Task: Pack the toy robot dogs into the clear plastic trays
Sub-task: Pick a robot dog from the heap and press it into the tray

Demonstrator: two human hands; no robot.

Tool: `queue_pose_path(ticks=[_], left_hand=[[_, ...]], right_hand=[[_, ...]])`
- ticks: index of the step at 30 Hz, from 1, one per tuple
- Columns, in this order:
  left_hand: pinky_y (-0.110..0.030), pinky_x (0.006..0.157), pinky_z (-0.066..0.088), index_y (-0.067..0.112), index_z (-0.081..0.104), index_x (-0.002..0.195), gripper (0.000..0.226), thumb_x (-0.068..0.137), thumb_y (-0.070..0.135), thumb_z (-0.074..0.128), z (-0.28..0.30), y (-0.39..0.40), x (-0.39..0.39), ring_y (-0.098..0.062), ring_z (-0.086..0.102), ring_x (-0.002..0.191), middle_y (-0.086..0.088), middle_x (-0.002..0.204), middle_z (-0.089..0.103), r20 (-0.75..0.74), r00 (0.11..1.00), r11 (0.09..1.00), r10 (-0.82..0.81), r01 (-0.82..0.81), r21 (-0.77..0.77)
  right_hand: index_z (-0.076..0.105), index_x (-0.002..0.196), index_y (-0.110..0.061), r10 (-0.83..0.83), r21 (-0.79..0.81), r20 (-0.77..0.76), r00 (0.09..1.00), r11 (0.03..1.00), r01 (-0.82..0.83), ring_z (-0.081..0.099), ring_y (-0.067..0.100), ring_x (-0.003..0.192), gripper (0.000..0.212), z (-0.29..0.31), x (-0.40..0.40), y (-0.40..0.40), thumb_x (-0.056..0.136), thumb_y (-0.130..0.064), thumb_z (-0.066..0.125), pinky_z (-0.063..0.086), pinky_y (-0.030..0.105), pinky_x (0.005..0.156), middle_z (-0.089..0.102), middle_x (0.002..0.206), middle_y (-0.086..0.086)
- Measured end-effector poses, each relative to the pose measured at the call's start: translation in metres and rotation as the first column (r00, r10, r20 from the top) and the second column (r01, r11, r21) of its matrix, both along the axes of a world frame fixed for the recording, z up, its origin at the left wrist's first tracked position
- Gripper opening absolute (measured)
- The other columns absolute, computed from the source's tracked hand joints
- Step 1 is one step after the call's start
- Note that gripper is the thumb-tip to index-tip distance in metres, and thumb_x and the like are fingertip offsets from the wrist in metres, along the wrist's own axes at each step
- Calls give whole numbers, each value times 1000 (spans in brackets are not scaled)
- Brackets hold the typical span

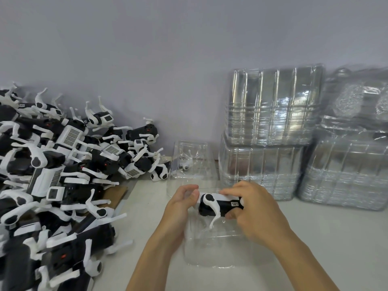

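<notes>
Nearest to me, a clear plastic tray (pixel 212 250) lies on the white table (pixel 315 238), directly under both hands. The toy robot dog (pixel 220 204) I hold sits above the tray's far half, body horizontal, one white leg pointing down toward the tray; I cannot tell whether the leg touches the plastic.

My left hand (pixel 180 203) is at the dog's left end, fingers curled toward it; the fingertips are partly hidden, so I cannot tell how firmly they grip. My right hand (pixel 249 208) grips the dog's right end, fingers curled over the white top and the thumb underneath, pinching the black body between them.

Farther back, a second clear tray (pixel 192 160) stands near the wall, and a white dog shape shows through it. To its left, a large pile of black and white robot dogs (pixel 63 164) spreads across the table, with a piece of brown cardboard (pixel 117 195) showing under its edge.

At the far right, wrapped stacks of clear trays (pixel 273 131) stand two high against the grey wall (pixel 147 49)
</notes>
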State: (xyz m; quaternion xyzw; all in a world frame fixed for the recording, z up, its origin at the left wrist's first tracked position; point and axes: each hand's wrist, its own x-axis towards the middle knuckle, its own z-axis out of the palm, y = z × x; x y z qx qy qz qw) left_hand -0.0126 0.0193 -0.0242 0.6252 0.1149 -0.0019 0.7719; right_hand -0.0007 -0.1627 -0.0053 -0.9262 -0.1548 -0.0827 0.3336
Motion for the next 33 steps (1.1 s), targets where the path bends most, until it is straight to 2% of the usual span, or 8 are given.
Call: queue_pose_path(ticks=[3, 6, 10, 13, 17, 20, 27, 33], left_hand=[[-42, 83, 51, 14, 68, 110, 17, 99, 21, 57, 2, -2, 1, -27, 66, 87, -11, 97, 68, -20, 1000, 996, -7, 6, -86], [-42, 82, 51, 14, 67, 110, 16, 98, 17, 57, 2, -3, 1, -26, 66, 84, -8, 93, 69, -14, 1000, 999, 4, -5, -54], [-46, 98, 51, 21, 67, 112, 19, 100, 11, 55, 2, -4, -1, -25, 66, 104, -4, 115, 67, -1, 1000, 997, 6, -6, 81], [-30, 93, 49, 26, 62, 113, 30, 100, 2, 49, 1, -4, -2, -14, 60, 112, 1, 121, 62, 23, 1000, 978, -13, 8, 210], [-29, 90, 49, 24, 63, 113, 31, 98, 0, 50, 1, -4, 0, -13, 61, 110, 2, 120, 63, 18, 1000, 983, -1, -3, 184], [-38, 94, 50, 20, 66, 111, 32, 95, -3, 52, 1, -4, 2, -20, 63, 108, -2, 119, 64, -5, 1000, 995, 31, -30, 97], [-25, 65, 50, 23, 66, 105, 44, 84, -13, 50, 5, -7, 2, -16, 61, 85, 0, 115, 63, -57, 997, 984, 57, -47, 175], [-23, 63, 52, 23, 67, 104, 46, 83, -14, 51, 7, -9, 2, -17, 61, 84, -1, 114, 65, -62, 995, 982, 81, -70, 173]], right_hand=[[65, 106, -52, 15, 26, 10, 1000, 1000, -15, 48, 3, 92, 55, -1, 1, 0, 74, -11, 82, 44, 28, 75, 55, 93, -22], [72, 108, -41, 27, 22, 15, 1000, 999, -27, 47, 6, 95, 46, -4, 3, 0, 76, -10, 81, 44, 30, 78, 53, 95, -21], [71, 118, -37, 30, -16, 18, 999, 999, -30, 44, 9, 103, 47, -6, 4, -1, 80, -11, 79, 42, 30, 87, 53, 102, -18], [68, 123, -39, 26, -78, 24, 999, 997, -25, 42, 7, 108, 50, -8, 3, -1, 82, -13, 76, 36, 26, 87, 51, 107, -23], [66, 125, -39, 21, -81, 14, 1000, 997, -20, 40, 4, 108, 50, -7, 3, 0, 82, -17, 77, 35, 24, 86, 49, 108, -25], [66, 125, -40, 18, -81, 11, 1000, 997, -17, 41, 4, 108, 49, -5, 2, 0, 83, -18, 76, 37, 25, 87, 48, 108, -26], [66, 123, -41, 30, -137, 14, 999, 990, -28, 44, 10, 113, 46, -2, -2, 2, 84, -18, 73, 40, 29, 93, 52, 114, -25], [67, 125, -37, 25, -129, 97, 995, 992, -12, 37, 0, 117, 39, 4, -2, 1, 86, -35, 73, 11, 21, 98, 47, 116, -23]])
